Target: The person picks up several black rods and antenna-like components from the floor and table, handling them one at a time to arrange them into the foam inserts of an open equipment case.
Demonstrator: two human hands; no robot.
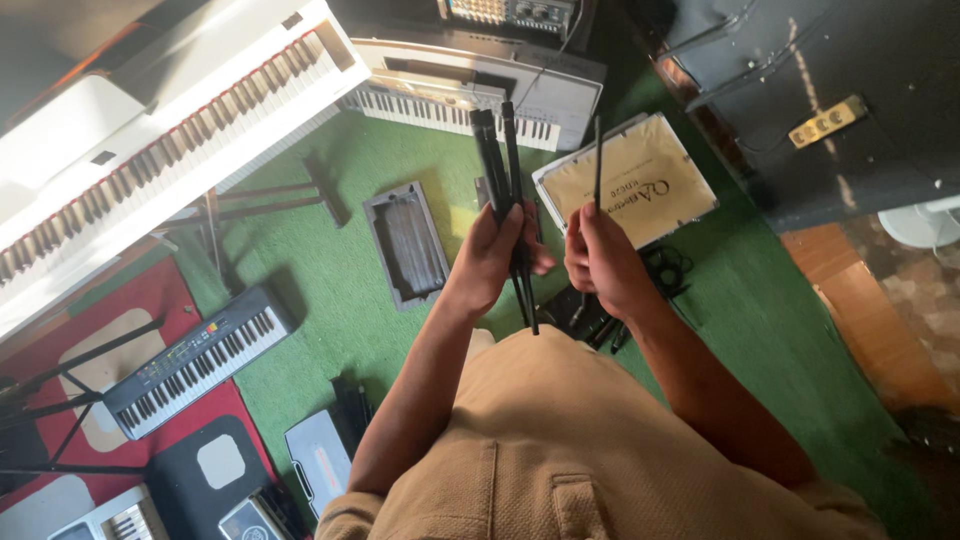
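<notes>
Head view, person standing over green carpet point(330, 270).

- 9–10 o'clock: white digital piano point(150, 130) runs diagonally along the frame edge. Below it, at 8 o'clock, a small black keyboard point(195, 360) lies on a red mat point(150, 290).
- Centre-left: open grey tray point(405, 245) flat on the carpet.
- Centre: left hand point(495, 255), fingers curled shut round a bundle of black rods point(500, 170), tips pointing to 12 o'clock, lower ends hanging past the palm.
- Just right: right hand point(600, 260), fingers pinched on a single thin black rod point(598, 160), upright, apart from the bundle.
- 1 o'clock: cream-lined open case point(640, 180) on the carpet, beyond the hands.

Judgement: sorting or gathering rods, one at a time. The single rod looks due to be matched with the bundle; this calls for lining it up parallel and loosening the left grip slightly.
</notes>
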